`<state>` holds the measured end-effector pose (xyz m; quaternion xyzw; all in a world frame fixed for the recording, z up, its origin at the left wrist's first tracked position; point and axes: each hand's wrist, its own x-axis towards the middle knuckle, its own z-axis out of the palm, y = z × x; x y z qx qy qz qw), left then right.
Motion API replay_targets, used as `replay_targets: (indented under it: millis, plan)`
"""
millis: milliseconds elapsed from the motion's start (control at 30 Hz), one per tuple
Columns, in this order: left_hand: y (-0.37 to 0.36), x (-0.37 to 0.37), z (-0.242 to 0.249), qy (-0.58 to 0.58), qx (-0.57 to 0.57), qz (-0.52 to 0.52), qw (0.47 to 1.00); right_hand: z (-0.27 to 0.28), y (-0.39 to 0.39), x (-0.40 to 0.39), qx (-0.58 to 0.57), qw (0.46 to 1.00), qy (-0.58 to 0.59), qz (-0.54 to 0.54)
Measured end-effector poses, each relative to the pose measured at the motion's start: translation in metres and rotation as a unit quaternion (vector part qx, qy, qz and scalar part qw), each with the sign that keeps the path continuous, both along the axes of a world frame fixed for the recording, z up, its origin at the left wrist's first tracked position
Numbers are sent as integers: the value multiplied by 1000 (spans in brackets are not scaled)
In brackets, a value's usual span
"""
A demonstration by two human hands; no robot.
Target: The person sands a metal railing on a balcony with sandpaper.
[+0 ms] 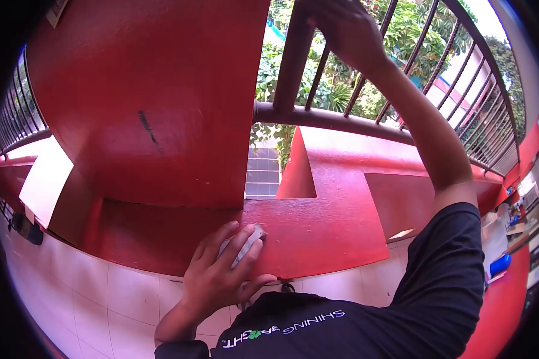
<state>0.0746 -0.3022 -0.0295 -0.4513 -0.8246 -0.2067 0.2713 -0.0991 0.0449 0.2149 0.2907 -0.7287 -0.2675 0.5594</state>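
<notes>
My left hand (221, 269) is closed over a pale grey, crumpled cloth-like piece (245, 244), which it presses on the red painted ledge (317, 233). The piece shows between and beyond the fingers. At the top of the view, my right hand (347, 33) is raised at the dark metal railing post (293, 66). Its fingers are dark and partly cut off by the frame edge, so their grip is unclear.
A broad red pillar (144, 102) rises behind the ledge at the left. Curved railing bars (413, 54) run along the right, with plants beyond. Pale floor tiles (126, 293) lie below. A blue object (500, 264) is at the far right.
</notes>
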Motion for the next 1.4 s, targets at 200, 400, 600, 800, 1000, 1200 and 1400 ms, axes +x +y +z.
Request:
replay_targets:
  millis: [200, 400, 600, 800, 1000, 1200, 1400]
  plan:
    - [-1, -1, 1, -13, -5, 6, 1000, -42, 16, -2, 256, 945, -202, 16]
    - [4, 2, 0, -14, 2, 18, 1000, 39, 12, -23, 210, 970, -96, -73]
    - [6, 6, 6, -39, 3, 45, 998, 83, 14, -4, 404, 909, -83, -55]
    - [8, 8, 4, -47, 25, 60, 997, 137, -10, 12, 98, 967, -171, -162]
    - [7, 7, 4, -51, 37, 64, 996, 96, 5, 0, 401, 911, -42, -90]
    - [5, 4, 1, -71, 16, 60, 996, 138, 10, -18, 125, 991, 6, -56]
    - [6, 8, 3, -93, 16, 80, 992, -31, 3, -5, 298, 911, -283, 34]
